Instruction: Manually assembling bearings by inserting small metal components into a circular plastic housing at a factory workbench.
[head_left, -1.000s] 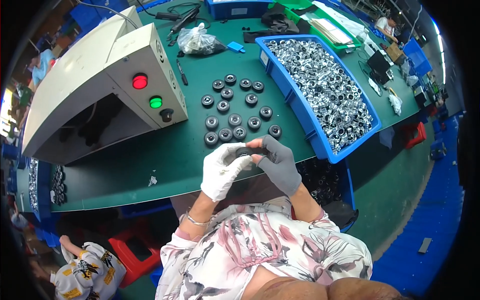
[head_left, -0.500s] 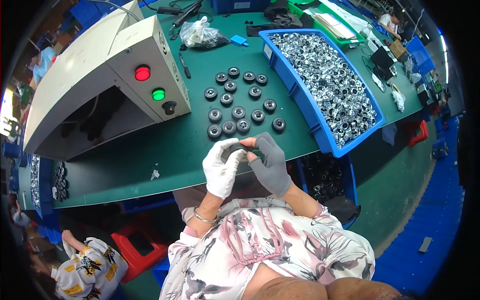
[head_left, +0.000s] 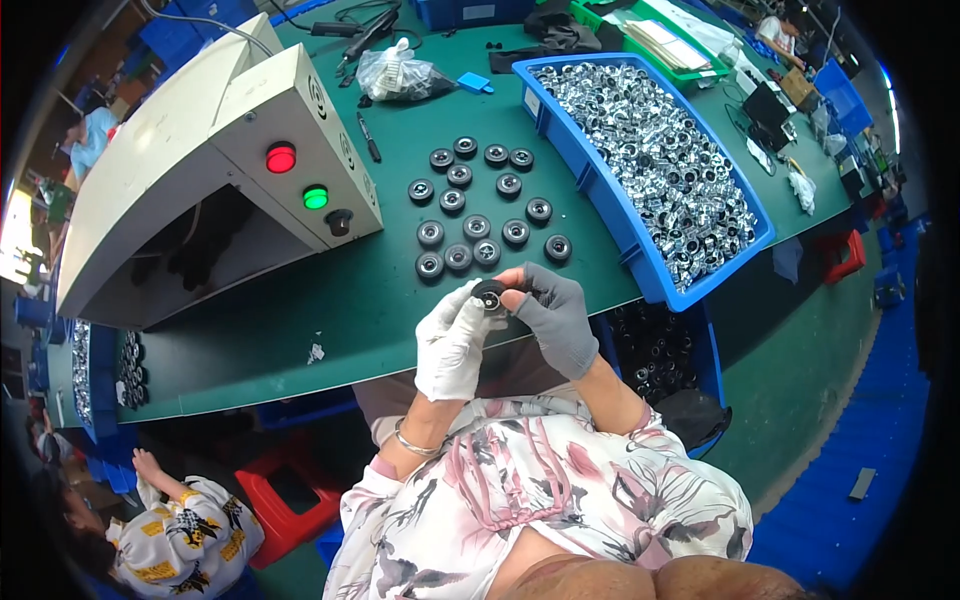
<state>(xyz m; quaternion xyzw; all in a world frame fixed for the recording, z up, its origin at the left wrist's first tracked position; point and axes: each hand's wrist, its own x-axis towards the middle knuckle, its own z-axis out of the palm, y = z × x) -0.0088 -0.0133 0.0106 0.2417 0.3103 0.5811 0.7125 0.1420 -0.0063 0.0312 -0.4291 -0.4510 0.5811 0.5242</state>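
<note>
A small black toy-like wheel (head_left: 489, 295) with a shiny hub is held between both hands above the table's front edge, its face turned up. My left hand (head_left: 449, 345), in a white glove, pinches its left side. On the other side my right hand (head_left: 553, 313), in a grey glove with bare fingertips, grips the rim between thumb and forefinger. Just beyond my hands, several similar black wheels (head_left: 476, 228) lie flat on the green table (head_left: 390, 330). The underside of the held wheel is hidden by my fingers.
On the right stands a blue bin (head_left: 640, 255) of shiny silver parts. A beige machine (head_left: 190, 150) with red and green lamps occupies the left. Below the table edge sits another bin of black parts (head_left: 655, 355). A person (head_left: 185, 530) sits at lower left.
The wheel has been tilted so its hub now faces up into view. Both hands have shifted slightly right, still gripping it. The wheels on the table stay put.
</note>
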